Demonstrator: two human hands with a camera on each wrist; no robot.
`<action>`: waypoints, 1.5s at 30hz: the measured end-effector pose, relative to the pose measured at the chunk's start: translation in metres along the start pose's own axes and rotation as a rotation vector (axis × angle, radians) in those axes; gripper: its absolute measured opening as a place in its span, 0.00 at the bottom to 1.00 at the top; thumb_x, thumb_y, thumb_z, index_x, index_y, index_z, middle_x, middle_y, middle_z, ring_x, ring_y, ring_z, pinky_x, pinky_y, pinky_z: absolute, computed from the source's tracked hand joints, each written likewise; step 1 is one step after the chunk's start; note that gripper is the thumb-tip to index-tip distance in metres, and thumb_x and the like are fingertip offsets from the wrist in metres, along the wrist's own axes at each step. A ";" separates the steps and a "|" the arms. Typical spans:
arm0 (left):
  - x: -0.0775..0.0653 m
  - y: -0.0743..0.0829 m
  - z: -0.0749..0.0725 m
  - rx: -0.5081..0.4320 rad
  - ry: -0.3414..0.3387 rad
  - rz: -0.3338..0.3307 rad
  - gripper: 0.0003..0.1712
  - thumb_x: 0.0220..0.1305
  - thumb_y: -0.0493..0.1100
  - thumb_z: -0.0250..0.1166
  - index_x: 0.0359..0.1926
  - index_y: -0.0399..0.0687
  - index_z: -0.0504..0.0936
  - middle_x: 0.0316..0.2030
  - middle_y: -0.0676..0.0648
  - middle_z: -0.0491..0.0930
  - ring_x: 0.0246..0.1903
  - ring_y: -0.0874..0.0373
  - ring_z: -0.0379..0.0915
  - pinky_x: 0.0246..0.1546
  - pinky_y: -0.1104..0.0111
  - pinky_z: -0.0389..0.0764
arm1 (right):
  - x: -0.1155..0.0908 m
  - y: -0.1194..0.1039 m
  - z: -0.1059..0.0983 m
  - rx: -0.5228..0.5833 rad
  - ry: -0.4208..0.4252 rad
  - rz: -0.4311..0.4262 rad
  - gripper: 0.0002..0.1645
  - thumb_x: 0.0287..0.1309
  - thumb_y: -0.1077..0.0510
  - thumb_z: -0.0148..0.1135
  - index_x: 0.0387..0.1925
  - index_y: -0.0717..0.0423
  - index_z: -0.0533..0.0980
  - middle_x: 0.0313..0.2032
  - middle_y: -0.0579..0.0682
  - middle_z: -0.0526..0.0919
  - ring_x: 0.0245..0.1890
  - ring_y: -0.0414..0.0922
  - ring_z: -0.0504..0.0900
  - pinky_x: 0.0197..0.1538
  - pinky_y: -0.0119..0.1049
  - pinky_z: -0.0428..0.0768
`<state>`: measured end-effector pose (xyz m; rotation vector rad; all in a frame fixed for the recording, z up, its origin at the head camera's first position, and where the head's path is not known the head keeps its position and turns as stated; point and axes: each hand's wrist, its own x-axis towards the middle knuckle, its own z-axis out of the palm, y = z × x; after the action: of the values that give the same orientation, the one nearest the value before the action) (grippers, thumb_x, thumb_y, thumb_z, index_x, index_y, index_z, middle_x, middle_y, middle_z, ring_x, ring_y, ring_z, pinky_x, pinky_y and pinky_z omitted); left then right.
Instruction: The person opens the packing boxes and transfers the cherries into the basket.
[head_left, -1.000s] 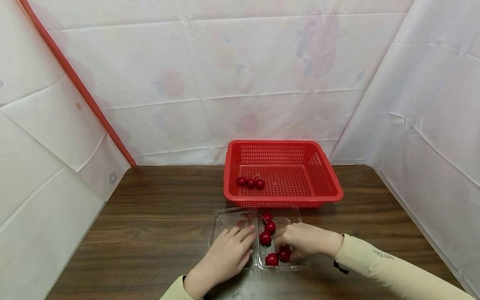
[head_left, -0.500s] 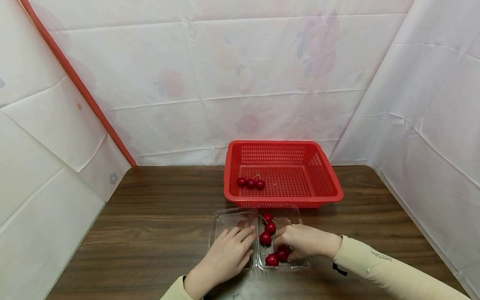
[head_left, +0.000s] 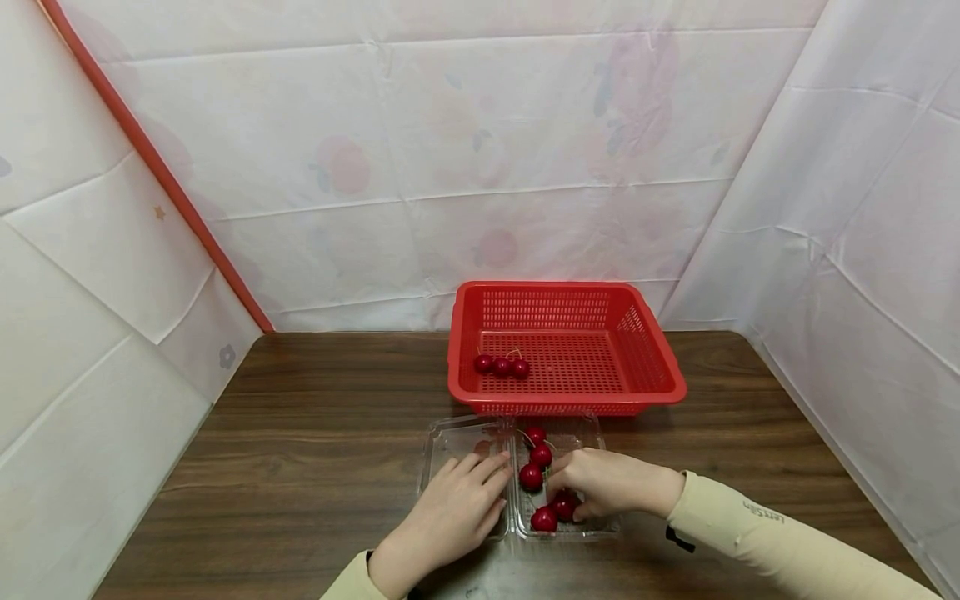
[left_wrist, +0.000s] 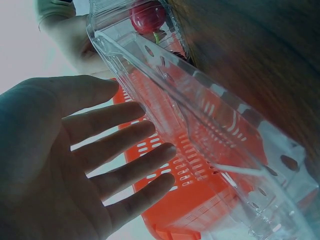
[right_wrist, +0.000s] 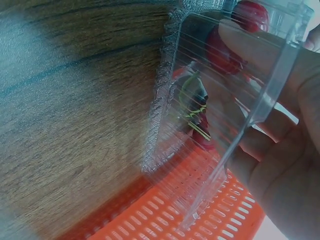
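Note:
A clear plastic clamshell box (head_left: 594, 534) lies unfolded on the table. In its right half, my right hand (head_left: 617, 483) pinches a dark red cherry (head_left: 564, 506) between thumb and fingers. Another cherry (head_left: 544, 520) sits just left of it, close beside. Farther up the same half lie three more cherries (head_left: 531, 477) with thin stems. My left hand (head_left: 457, 508) is spread over the clamshell's left half, the lid (head_left: 447, 440), its fingers nearly straight and holding nothing. Through the clear wall, the right wrist view shows the thumb against the pinched cherry (right_wrist: 220, 52).
Right behind the clamshell stands a red perforated basket (head_left: 567, 398). Three small cherries (head_left: 502, 367) with stems sit in its left front part. The brown wooden table (head_left: 322, 417) is bounded by white printed cloth (head_left: 420, 150) at the back and sides.
The cherry in my right hand has shifted slightly left, closer to the cherry beside it. The right hand moved a little with it; the left hand stays put.

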<state>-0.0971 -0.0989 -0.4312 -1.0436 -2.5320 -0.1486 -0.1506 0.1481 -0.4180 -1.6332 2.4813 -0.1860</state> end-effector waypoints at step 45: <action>-0.001 -0.001 0.000 -0.004 -0.028 -0.002 0.20 0.59 0.52 0.64 0.50 0.50 0.81 0.54 0.51 0.79 0.46 0.56 0.74 0.35 0.64 0.73 | 0.000 0.008 -0.059 -0.018 0.143 0.091 0.16 0.45 0.62 0.71 0.38 0.49 0.80 0.35 0.41 0.81 0.33 0.33 0.78 0.37 0.24 0.77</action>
<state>-0.0969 -0.0998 -0.4314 -1.0519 -2.5589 -0.1408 -0.1700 0.1515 -0.3618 -1.5611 2.6635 -0.2789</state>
